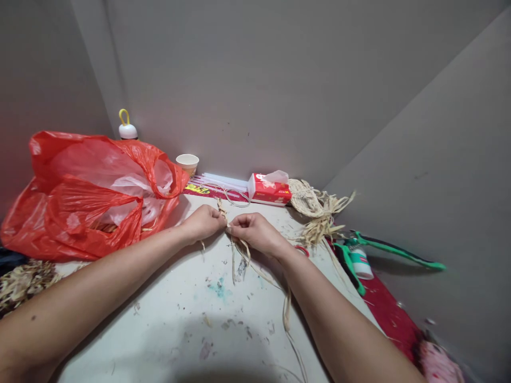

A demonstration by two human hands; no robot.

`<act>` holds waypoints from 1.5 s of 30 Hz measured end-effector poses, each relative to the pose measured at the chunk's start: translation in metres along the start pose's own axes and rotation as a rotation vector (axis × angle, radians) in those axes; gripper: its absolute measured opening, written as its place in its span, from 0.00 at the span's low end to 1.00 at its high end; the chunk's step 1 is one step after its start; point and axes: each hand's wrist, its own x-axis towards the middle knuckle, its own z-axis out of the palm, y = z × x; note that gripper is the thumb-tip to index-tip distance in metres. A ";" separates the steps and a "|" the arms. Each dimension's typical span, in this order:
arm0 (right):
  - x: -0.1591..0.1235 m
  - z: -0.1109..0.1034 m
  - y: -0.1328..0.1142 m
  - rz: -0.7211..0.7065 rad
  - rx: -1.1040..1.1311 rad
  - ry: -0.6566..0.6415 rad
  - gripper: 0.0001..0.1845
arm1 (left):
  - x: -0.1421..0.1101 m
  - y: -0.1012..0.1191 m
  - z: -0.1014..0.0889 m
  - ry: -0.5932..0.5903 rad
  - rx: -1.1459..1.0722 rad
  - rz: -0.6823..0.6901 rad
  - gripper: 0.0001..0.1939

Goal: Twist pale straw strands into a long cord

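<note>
My left hand [206, 222] and my right hand [252, 232] meet over the middle of the white table, close together. Both pinch a thin braid of dried straw [222, 206], whose plaited end sticks up above the left fingers. Loose straw strands [243, 252] hang from under my right hand. Some of them trail down past the right forearm toward the table's near edge. The exact spot where the fingertips grip is partly covered by the fingers.
A red plastic bag [75, 202] fills the left side. At the back are a paper cup [187, 162], a tissue pack [270, 190] and a coiled straw braid [305, 198]. Green-handled pliers [351, 266] and a white bottle [362, 263] lie right. Grey walls enclose the table [171, 314].
</note>
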 end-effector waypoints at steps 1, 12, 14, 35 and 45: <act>0.000 0.001 0.001 -0.029 -0.029 0.008 0.09 | 0.000 0.000 -0.001 -0.002 0.013 -0.002 0.13; -0.002 0.004 0.008 -0.263 -0.464 0.125 0.08 | -0.002 0.004 -0.002 -0.095 0.010 -0.103 0.10; -0.004 0.003 0.007 -0.262 -0.479 0.123 0.08 | -0.002 0.003 0.000 -0.117 -0.022 -0.118 0.09; -0.019 0.011 -0.017 0.135 -0.158 0.018 0.12 | -0.001 -0.001 0.003 -0.103 -0.135 -0.080 0.12; -0.035 0.015 -0.036 -0.093 -0.534 -0.099 0.12 | 0.000 -0.001 -0.002 -0.137 -0.236 -0.123 0.09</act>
